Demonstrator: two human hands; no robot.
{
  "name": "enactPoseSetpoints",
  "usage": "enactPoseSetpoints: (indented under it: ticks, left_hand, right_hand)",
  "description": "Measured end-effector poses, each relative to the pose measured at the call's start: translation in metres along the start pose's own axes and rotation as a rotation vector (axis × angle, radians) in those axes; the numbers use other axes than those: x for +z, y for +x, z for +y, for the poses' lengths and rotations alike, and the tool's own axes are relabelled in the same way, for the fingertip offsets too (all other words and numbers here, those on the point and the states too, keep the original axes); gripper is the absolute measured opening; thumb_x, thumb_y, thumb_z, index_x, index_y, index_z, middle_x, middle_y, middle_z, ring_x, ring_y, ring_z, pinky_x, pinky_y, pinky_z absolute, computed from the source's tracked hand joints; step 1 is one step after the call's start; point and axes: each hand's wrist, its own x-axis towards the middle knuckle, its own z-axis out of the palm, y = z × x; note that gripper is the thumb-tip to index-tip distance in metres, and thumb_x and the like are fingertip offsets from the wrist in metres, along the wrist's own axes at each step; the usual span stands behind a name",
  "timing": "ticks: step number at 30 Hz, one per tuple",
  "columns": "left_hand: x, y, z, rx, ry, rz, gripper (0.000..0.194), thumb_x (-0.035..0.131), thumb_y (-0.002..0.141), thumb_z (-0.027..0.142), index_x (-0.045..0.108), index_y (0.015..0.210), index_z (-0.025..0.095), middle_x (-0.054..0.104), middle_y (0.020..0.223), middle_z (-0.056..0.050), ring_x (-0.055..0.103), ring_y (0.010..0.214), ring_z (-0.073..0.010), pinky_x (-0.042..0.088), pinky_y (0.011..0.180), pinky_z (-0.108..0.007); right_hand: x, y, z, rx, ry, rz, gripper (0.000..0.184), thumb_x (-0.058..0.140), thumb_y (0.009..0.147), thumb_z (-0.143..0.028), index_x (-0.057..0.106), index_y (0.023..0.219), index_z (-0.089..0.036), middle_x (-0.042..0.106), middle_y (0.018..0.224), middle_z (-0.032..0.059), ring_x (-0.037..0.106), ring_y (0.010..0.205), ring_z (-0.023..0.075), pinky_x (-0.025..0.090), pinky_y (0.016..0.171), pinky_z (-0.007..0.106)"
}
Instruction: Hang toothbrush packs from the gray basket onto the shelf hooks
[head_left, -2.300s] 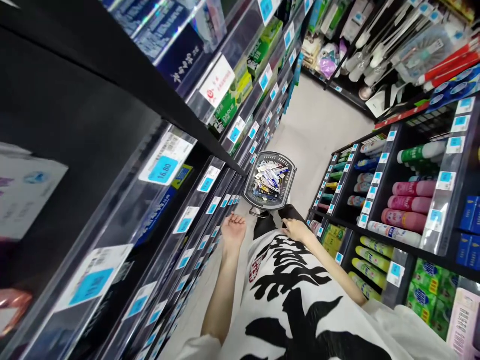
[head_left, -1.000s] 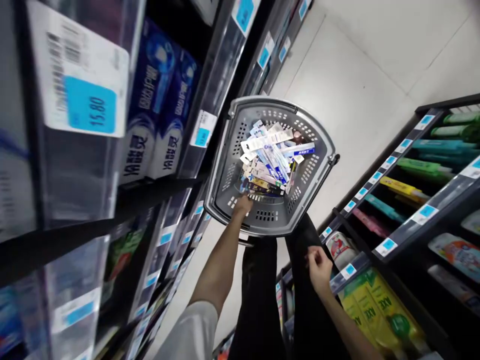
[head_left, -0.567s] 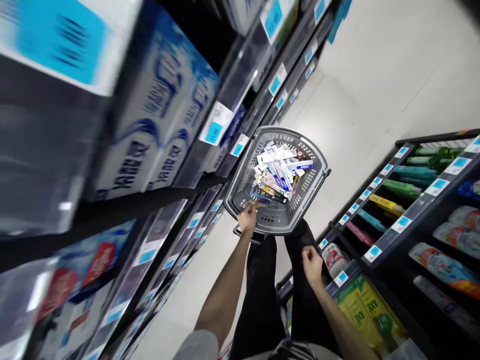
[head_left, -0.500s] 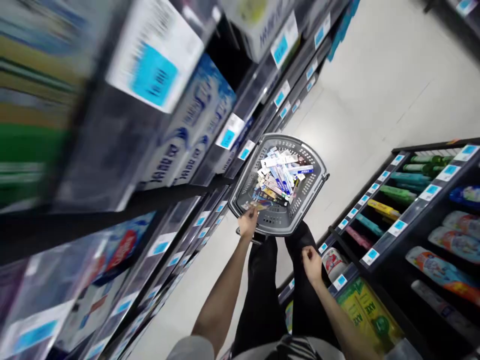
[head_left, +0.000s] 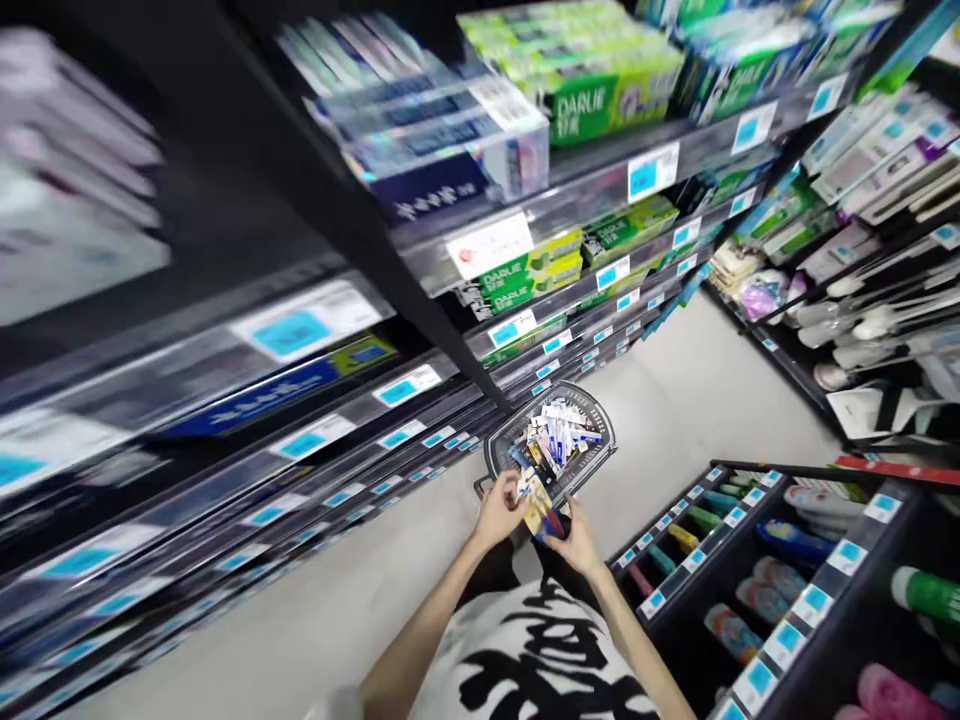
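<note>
Head view: someone's left hand [head_left: 501, 512] and right hand [head_left: 576, 545] are closed on one yellow-and-blue packet [head_left: 536, 503] between them.
Grip: left near the packet's 9 o'clock edge, right near 4.
Basket [head_left: 498, 445]: just beyond, toward 12 o'clock, slim packs [head_left: 559, 430] heaped inside.
DARLIE boxes [head_left: 529, 278]: shelved farther toward 12.
Bottles [head_left: 729, 628]: shelved toward 4.

Shop, self-service: shelves [head_left: 585, 197] are filling the left and upper frame, price tags [head_left: 651, 174] are running along them, boxes marked DARLIE [head_left: 589, 105] are sitting top centre, bottles [head_left: 731, 632] are lying in a rack [head_left: 831, 580] lower right, a basket [head_left: 592, 467] of packets [head_left: 559, 435] is showing mid-frame.
</note>
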Motion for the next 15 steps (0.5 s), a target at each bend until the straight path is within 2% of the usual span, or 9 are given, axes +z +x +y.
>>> enactPoseSetpoints:
  ticks: [2,4,6,8,11,13,15]
  left_hand:
    - [-0.006,-0.023,0.017,-0.031,-0.194,0.028,0.05,0.067,0.07,0.016,0.053,0.117,0.025,0.048,0.061,0.011,0.049,0.053,-0.0121,0.038,0.057,-0.023]
    - [-0.01,-0.041,0.023,-0.05,-0.348,0.061,0.052,0.069,0.071,0.018,0.05,0.119,0.025,0.045,0.062,0.011,0.049,0.055,-0.0112,0.037,0.056,-0.021]
    - [-0.015,-0.056,0.021,-0.073,-0.426,0.068,0.052,0.07,0.075,0.023,0.049,0.122,0.024,0.049,0.065,0.01,0.054,0.059,-0.0117,0.042,0.061,-0.022]
    - [-0.022,-0.074,0.012,-0.105,-0.455,0.027,0.056,0.072,0.078,0.03,0.047,0.128,0.023,0.058,0.075,0.005,0.063,0.07,-0.0141,0.05,0.07,-0.025]
    - [-0.042,-0.113,-0.009,-0.119,-0.376,-0.044,0.059,0.074,0.077,0.033,0.052,0.131,0.024,0.068,0.099,-0.004,0.071,0.085,-0.019,0.056,0.084,-0.035]
    - [-0.065,-0.153,-0.027,-0.081,-0.28,-0.074,0.054,0.074,0.075,0.03,0.06,0.127,0.025,0.07,0.109,-0.008,0.072,0.09,-0.0214,0.057,0.089,-0.039]
    - [-0.095,-0.203,-0.047,-0.074,-0.199,-0.084,0.048,0.073,0.073,0.028,0.068,0.12,0.03,0.072,0.11,-0.007,0.071,0.094,-0.0233,0.056,0.095,-0.041]
  right_hand:
    - [-0.009,-0.022,-0.016,0.014,0.103,-0.126,0.071,0.085,0.062,-0.04,0.064,0.127,-0.021,0.069,0.131,0.0126,0.064,0.121,0.034,0.047,0.109,0.051]
    - [-0.01,-0.048,-0.025,0.061,0.226,-0.238,0.052,0.083,0.067,-0.05,0.074,0.108,-0.019,0.077,0.103,0.0079,0.072,0.095,0.0295,0.057,0.091,0.046]
    - [0.0,-0.078,-0.028,0.093,0.28,-0.257,0.046,0.081,0.068,-0.057,0.076,0.092,-0.018,0.075,0.08,0.0033,0.069,0.074,0.0244,0.059,0.074,0.039]
    - [0.017,-0.108,-0.03,0.105,0.259,-0.174,0.048,0.079,0.068,-0.062,0.075,0.087,-0.018,0.071,0.071,0.001,0.064,0.066,0.0216,0.056,0.067,0.035]
    - [0.052,-0.145,-0.038,0.114,0.194,-0.02,0.052,0.07,0.075,-0.069,0.071,0.086,-0.018,0.068,0.071,0.0023,0.062,0.067,0.0225,0.055,0.068,0.035]
    - [0.078,-0.163,-0.05,0.099,0.157,0.061,0.058,0.06,0.079,-0.074,0.07,0.089,-0.018,0.071,0.079,0.0059,0.065,0.075,0.0248,0.056,0.072,0.036]
    - [0.105,-0.176,-0.069,0.063,0.131,0.107,0.064,0.051,0.082,-0.078,0.069,0.095,-0.018,0.073,0.087,0.0091,0.067,0.083,0.0266,0.057,0.075,0.036]
